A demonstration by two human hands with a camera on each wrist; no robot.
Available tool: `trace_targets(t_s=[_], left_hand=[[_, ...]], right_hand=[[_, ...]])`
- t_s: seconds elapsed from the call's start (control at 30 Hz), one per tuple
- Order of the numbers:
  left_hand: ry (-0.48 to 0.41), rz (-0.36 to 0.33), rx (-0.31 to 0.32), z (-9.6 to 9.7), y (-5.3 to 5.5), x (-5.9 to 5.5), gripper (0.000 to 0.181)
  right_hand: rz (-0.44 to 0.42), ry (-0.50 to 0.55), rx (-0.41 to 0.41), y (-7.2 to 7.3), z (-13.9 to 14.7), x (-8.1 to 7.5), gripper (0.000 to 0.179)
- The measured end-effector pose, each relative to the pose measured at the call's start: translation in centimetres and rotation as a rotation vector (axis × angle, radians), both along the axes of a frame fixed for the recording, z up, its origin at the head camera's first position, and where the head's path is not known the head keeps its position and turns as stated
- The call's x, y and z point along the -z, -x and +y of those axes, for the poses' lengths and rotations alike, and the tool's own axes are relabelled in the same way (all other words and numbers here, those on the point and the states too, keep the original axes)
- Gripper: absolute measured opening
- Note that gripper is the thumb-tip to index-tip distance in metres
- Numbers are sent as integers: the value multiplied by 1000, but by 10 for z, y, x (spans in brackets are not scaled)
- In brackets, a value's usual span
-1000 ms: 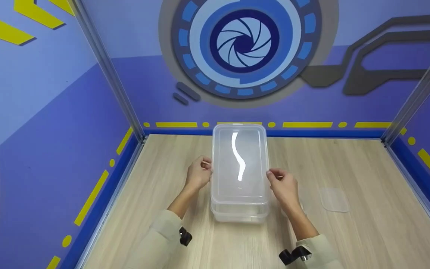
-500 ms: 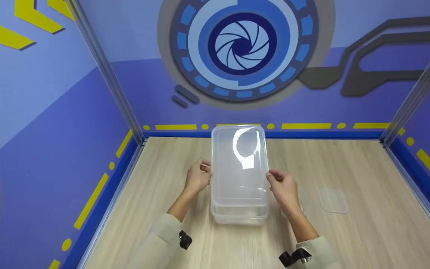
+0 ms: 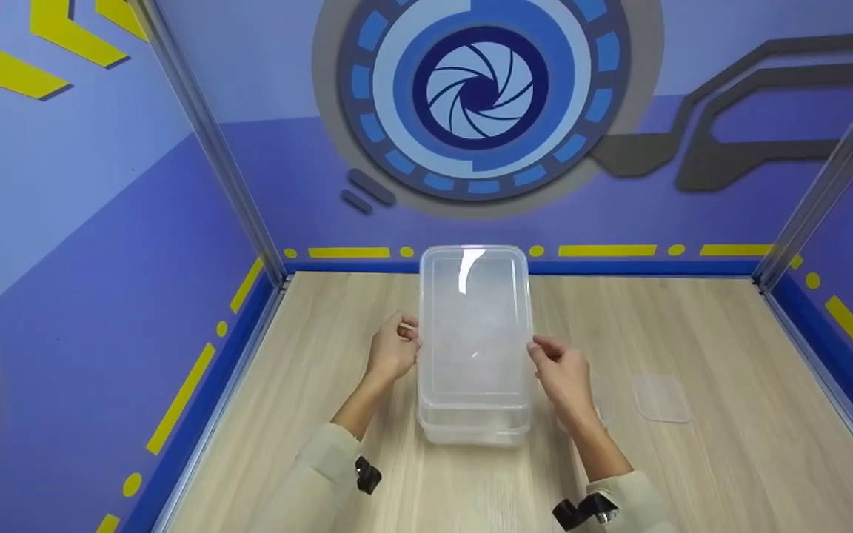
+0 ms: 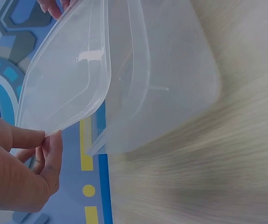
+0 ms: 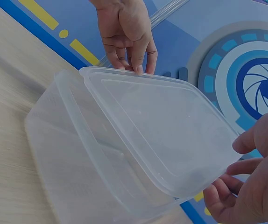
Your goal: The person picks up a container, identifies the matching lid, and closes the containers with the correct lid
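A clear rectangular plastic lid (image 3: pixel 474 340) is held over a deep clear plastic box (image 3: pixel 475 437) standing on the table. My left hand (image 3: pixel 393 352) pinches the lid's left long edge between thumb and fingers. On the opposite edge my right hand (image 3: pixel 566 370) has the same kind of pinch. In the left wrist view a gap shows between the lid (image 4: pixel 64 70) and the rim of the box (image 4: pixel 176 70). The right wrist view also has the lid (image 5: pixel 162 121) raised off the near part of the box (image 5: pixel 68 154). From the head view, the lid hides most of the box.
A small clear square lid (image 3: pixel 662 398) lies flat on the wooden table (image 3: pixel 752 459) to the right. Another clear piece (image 3: pixel 598 392) is partly hidden by my right forearm. Printed blue panels (image 3: pixel 367 289) with metal corner posts enclose the table's back and sides.
Glare on the lid has changed shape and moved upward, so its tilt has altered slightly. Both hands keep hold of it in nearly the same place.
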State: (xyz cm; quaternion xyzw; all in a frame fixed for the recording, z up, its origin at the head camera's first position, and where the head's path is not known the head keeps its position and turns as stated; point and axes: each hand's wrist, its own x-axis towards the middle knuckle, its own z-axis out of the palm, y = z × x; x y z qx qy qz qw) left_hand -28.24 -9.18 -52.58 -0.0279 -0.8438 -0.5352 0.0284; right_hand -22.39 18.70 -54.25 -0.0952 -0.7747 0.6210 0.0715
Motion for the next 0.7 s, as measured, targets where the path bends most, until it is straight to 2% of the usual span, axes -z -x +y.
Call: trace_targets(t_s=[0.37, 0.7], left_hand=[[-11, 11, -10, -1, 2, 3, 26], [24, 23, -9, -1, 0, -1, 25]], right_hand=[[-3, -7, -1, 2, 0, -1, 36], [5, -9, -18, 0, 0, -6, 37]])
